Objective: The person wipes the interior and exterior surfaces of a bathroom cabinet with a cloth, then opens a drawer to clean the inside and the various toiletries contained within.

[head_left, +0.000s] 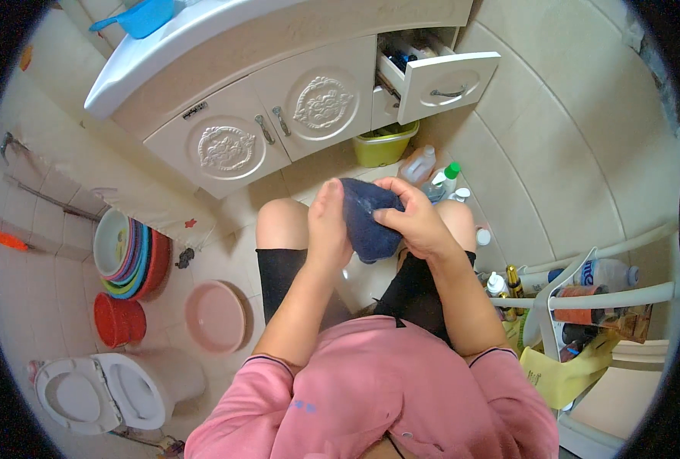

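A dark blue, fuzzy-looking folded cloth item (372, 229) is held up over my lap, between my knees. Its exact kind cannot be made out; a small whitish patch shows on its upper part. My left hand (328, 227) grips its left edge, fingers pressed together and pointing away from me. From the right, my right hand (418, 223) pinches it, with the thumb on the near face and the fingers around the upper edge. The cloth's underside and some of my fingertips are hidden.
Ahead stands a white cabinet (275, 126) with an open drawer (448, 90). A yellow-green bin (382, 147) and several bottles (441, 183) are beyond my knees. Left are a pink basin (216, 316), stacked basins (129, 256), a red bucket (119, 320) and a toilet (141, 390); right, a rack (543, 306).
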`<act>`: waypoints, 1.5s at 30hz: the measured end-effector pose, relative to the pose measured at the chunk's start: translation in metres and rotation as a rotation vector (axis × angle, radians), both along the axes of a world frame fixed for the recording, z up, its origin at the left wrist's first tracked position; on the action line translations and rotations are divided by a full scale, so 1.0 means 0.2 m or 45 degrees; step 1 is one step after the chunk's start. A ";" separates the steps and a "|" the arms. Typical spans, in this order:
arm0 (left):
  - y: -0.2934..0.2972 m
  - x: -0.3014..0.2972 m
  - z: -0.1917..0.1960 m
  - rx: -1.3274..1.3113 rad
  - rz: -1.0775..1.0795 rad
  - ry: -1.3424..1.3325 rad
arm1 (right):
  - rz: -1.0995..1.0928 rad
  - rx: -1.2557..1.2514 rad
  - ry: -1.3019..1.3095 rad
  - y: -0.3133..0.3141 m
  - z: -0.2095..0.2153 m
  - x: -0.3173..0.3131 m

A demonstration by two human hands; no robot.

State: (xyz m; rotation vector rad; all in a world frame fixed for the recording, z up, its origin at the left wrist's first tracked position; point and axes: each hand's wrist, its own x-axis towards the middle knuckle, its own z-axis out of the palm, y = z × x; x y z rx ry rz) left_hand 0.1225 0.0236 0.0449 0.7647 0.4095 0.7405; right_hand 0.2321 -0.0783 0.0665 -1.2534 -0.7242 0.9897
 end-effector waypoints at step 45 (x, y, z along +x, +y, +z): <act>0.38 0.34 -0.02 1.318 0.280 0.623 | -0.599 -0.003 0.160 0.21 -0.22 0.54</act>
